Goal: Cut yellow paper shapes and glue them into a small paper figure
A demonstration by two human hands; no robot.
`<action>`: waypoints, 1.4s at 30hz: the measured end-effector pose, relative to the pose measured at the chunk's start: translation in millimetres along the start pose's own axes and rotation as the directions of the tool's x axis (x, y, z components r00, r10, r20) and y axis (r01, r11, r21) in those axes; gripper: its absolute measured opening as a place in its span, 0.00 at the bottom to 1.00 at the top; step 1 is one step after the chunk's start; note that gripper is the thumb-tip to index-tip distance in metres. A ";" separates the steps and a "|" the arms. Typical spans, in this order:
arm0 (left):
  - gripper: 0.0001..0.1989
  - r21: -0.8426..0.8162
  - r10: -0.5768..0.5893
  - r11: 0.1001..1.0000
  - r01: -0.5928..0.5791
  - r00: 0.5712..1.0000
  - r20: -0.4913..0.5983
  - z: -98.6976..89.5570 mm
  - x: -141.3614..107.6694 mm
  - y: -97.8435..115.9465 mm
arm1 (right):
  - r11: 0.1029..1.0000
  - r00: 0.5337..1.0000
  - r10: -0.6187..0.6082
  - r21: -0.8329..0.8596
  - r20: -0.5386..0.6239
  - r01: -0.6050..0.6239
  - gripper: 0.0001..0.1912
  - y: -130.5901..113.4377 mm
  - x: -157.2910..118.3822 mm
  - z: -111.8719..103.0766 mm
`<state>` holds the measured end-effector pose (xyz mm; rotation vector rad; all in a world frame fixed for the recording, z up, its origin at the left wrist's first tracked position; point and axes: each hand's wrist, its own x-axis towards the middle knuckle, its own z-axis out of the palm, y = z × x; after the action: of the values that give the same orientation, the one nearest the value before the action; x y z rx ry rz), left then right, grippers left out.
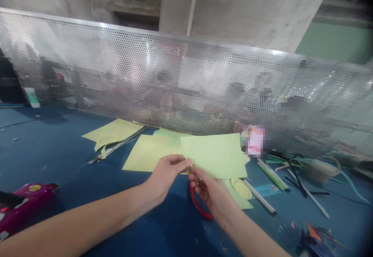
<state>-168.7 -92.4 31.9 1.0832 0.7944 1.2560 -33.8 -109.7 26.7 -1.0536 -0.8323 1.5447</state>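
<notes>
A light green sheet of paper [217, 154] is held up near the middle of the view. My left hand [170, 171] pinches its lower left corner. Right beside it, my right hand [208, 187] grips the same corner, with fingertips meeting the left ones. Just under the right hand lies a red ring-shaped object [201, 208], partly hidden by the fingers. Behind my hands a yellow sheet [145, 154] rests on the blue table. A yellow paper oval [241, 188] lies on green paper to the right of my right hand.
A perforated metal screen [122, 66] stands behind the blue table [52, 144]. Cut yellow paper [113, 131] and thin rods [116, 146] lie left. Tubes [271, 175], a small basket [322, 169] and scraps are right. A purple power strip [32, 202] sits front left.
</notes>
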 end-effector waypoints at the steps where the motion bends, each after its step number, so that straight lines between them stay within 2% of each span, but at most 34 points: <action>1: 0.10 -0.004 -0.006 1.000 0.006 1.000 0.006 0.3 -0.1 0.3 | 1.000 1.000 -0.005 0.000 0.007 0.005 0.12 -0.1 0.3 -0.1; 9: 0.06 -0.052 -0.030 0.998 0.034 0.998 0.059 0.7 0.7 0.4 | 0.998 1.000 0.000 0.067 0.014 -0.001 0.09 -0.9 2.1 0.7; 14: 0.07 -0.084 -0.018 0.996 0.029 0.992 0.127 1.6 0.8 2.1 | 0.997 1.000 0.011 0.074 0.001 -0.011 0.08 -1.1 2.0 1.4; 18: 0.09 -0.051 -0.035 0.998 0.040 0.993 0.109 0.3 1.4 1.3 | 0.998 1.000 0.001 0.068 0.000 -0.001 0.10 -3.3 2.1 1.3; 21: 0.12 -0.012 0.001 1.000 -0.001 0.999 0.038 -4.7 5.9 -1.3 | 0.998 0.998 0.047 -0.032 0.051 -0.045 0.15 -6.7 1.0 0.1; 23: 0.13 -0.011 0.025 1.000 -0.025 0.999 -0.020 -8.9 10.2 -2.8 | 0.971 0.993 0.038 -0.239 0.115 -0.009 0.16 -10.6 -0.7 -1.4; 24: 0.13 -0.015 0.027 1.000 -0.027 0.999 -0.033 -10.5 12.0 -3.2 | 0.928 0.990 -0.026 -0.364 0.139 0.075 0.16 -13.0 -1.6 -2.4; 25: 0.13 -0.023 0.023 0.999 -0.023 0.999 -0.029 -11.6 13.2 -3.4 | 0.854 0.978 -0.140 -0.481 0.157 0.200 0.15 -15.7 -2.6 -3.5; 26: 0.14 -0.033 0.015 0.999 -0.015 1.000 -0.011 -11.9 13.6 -3.4 | 0.740 0.941 -0.287 -0.583 0.178 0.336 0.12 -18.5 -3.4 -4.9; 27: 0.14 -0.043 0.008 0.999 -0.007 1.000 0.016 -11.3 13.3 -3.3 | 0.592 0.874 -0.439 -0.664 0.211 0.457 0.10 -21.3 -4.0 -6.3; 29: 0.14 -0.067 0.000 0.998 0.005 0.997 0.077 -8.1 10.2 -2.8 | 0.278 0.694 -0.647 -0.751 0.315 0.599 0.07 -25.9 -3.9 -9.5; 30: 0.13 -0.078 -0.004 0.997 0.012 0.995 0.102 -5.9 7.9 -2.5 | 0.151 0.623 -0.685 -0.763 0.377 0.629 0.06 -27.4 -3.3 -11.0; 32: 0.12 -0.094 -0.014 0.995 0.026 0.992 0.126 -1.3 3.2 -1.9 | -0.007 0.544 -0.694 -0.760 0.472 0.650 0.05 -28.6 -1.7 -13.5; 36: 0.10 -0.111 -0.026 0.993 0.038 0.994 0.106 4.0 -1.6 -0.4 | -0.111 0.497 -0.692 -0.758 0.523 0.643 0.04 -27.3 -0.5 -15.6; 42: 0.10 -0.131 -0.021 0.991 0.033 0.995 0.096 3.6 -0.5 -1.1 | -0.118 0.498 -0.683 -0.754 0.534 0.646 0.03 -29.7 -3.7 -13.9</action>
<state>-165.1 -93.5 32.0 1.0137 0.6428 1.2081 -9.8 -107.0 49.1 -1.0422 -1.9955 -0.0822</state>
